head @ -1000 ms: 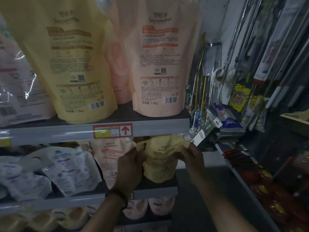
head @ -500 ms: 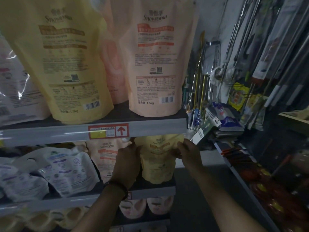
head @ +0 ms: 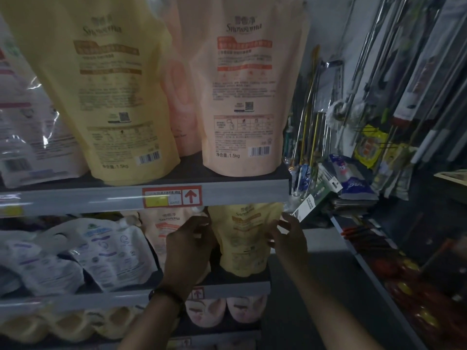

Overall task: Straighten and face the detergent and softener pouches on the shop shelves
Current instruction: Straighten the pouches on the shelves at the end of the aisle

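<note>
Plastic film, soft and creased, makes up the yellow pouch [head: 246, 238], which stands upright at the right end of the middle shelf [head: 227, 289], near its front edge, print outward and top tucked behind the upper shelf [head: 252, 192] rail. The left hand [head: 188, 251] grips its left edge, fingers [head: 202, 223] curled round it. The right hand [head: 288, 238] holds the right edge, fingers [head: 279, 224] bent onto the film, so both are clamped on this one pouch. The step looks like squaring it at the shelf end. Next, I judge, comes a slight turn or push to set it flush with the front edge, then a gentle release, since the film may slump. Just left, partly behind the left hand, stands a peach pouch [head: 161, 231]. Further left, white pouches [head: 108, 251] lie slumped and likely want righting. A green box [head: 313, 200] juts out beside the right hand at the upper shelf's corner and could be knocked.
</note>
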Demonstrator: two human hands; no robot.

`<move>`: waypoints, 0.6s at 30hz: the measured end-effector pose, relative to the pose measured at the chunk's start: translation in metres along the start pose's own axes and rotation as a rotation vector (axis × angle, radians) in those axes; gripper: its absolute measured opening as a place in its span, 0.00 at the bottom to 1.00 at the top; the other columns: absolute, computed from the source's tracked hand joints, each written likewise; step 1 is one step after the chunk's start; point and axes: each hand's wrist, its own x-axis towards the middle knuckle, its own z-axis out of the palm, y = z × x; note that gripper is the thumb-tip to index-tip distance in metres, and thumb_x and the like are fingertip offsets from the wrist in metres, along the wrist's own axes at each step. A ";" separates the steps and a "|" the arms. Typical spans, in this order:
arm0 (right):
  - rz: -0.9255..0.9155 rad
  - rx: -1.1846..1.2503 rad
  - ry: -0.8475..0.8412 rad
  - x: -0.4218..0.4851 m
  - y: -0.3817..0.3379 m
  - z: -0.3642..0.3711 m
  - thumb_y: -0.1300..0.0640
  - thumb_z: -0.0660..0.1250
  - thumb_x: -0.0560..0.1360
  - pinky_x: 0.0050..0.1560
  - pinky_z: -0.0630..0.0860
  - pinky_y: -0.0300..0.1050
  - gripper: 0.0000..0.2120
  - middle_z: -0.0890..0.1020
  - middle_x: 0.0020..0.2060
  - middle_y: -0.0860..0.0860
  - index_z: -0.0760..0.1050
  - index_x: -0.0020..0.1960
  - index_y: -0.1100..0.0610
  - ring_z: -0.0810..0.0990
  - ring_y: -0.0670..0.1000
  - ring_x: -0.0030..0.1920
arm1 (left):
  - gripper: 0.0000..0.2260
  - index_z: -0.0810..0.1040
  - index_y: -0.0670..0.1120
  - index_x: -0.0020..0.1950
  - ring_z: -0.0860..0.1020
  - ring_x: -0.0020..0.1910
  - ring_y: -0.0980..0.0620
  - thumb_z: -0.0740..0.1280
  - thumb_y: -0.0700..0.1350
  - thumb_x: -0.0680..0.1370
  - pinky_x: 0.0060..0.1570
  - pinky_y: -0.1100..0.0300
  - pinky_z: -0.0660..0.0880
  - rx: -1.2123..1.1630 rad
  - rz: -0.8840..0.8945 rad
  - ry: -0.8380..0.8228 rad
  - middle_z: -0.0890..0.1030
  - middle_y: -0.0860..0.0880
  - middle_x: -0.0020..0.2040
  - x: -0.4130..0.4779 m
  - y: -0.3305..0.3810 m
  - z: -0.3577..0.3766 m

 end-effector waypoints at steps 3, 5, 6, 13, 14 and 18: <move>-0.005 -0.213 0.090 -0.027 -0.002 0.005 0.39 0.74 0.77 0.49 0.83 0.52 0.24 0.80 0.58 0.46 0.71 0.65 0.48 0.85 0.50 0.52 | 0.04 0.82 0.53 0.54 0.86 0.42 0.57 0.68 0.47 0.83 0.44 0.52 0.84 0.084 -0.062 -0.020 0.86 0.55 0.46 -0.005 -0.018 -0.005; -0.011 -0.253 0.088 -0.046 -0.005 0.011 0.42 0.72 0.80 0.41 0.78 0.43 0.14 0.81 0.51 0.45 0.72 0.57 0.48 0.82 0.46 0.48 | 0.03 0.82 0.54 0.55 0.86 0.43 0.57 0.69 0.48 0.83 0.45 0.50 0.85 0.109 -0.096 -0.006 0.86 0.55 0.48 -0.007 -0.028 -0.010; -0.014 -0.260 0.037 -0.052 -0.006 0.015 0.43 0.70 0.81 0.41 0.79 0.43 0.10 0.82 0.48 0.45 0.73 0.55 0.47 0.83 0.46 0.46 | 0.03 0.81 0.56 0.54 0.86 0.43 0.57 0.69 0.48 0.83 0.46 0.51 0.85 0.109 -0.111 0.001 0.86 0.56 0.49 -0.008 -0.032 -0.013; -0.020 -0.223 -0.169 -0.076 -0.001 0.073 0.57 0.69 0.82 0.46 0.82 0.53 0.07 0.83 0.39 0.51 0.79 0.45 0.53 0.84 0.51 0.40 | 0.05 0.81 0.60 0.51 0.87 0.44 0.57 0.70 0.48 0.83 0.46 0.51 0.85 0.070 -0.241 -0.009 0.86 0.60 0.50 -0.017 -0.054 -0.039; -0.047 -0.242 -0.184 -0.077 -0.002 0.082 0.57 0.69 0.82 0.44 0.81 0.52 0.07 0.82 0.36 0.51 0.79 0.45 0.56 0.83 0.51 0.38 | 0.06 0.82 0.60 0.51 0.87 0.44 0.57 0.70 0.48 0.83 0.46 0.52 0.85 0.083 -0.249 -0.012 0.86 0.60 0.50 -0.017 -0.056 -0.043; -0.076 -0.215 -0.324 -0.080 -0.013 0.111 0.56 0.71 0.82 0.45 0.73 0.25 0.10 0.80 0.45 0.38 0.76 0.49 0.42 0.77 0.36 0.45 | 0.05 0.83 0.58 0.51 0.84 0.44 0.58 0.71 0.46 0.82 0.42 0.70 0.75 0.141 -0.271 -0.005 0.84 0.60 0.46 -0.020 -0.064 -0.057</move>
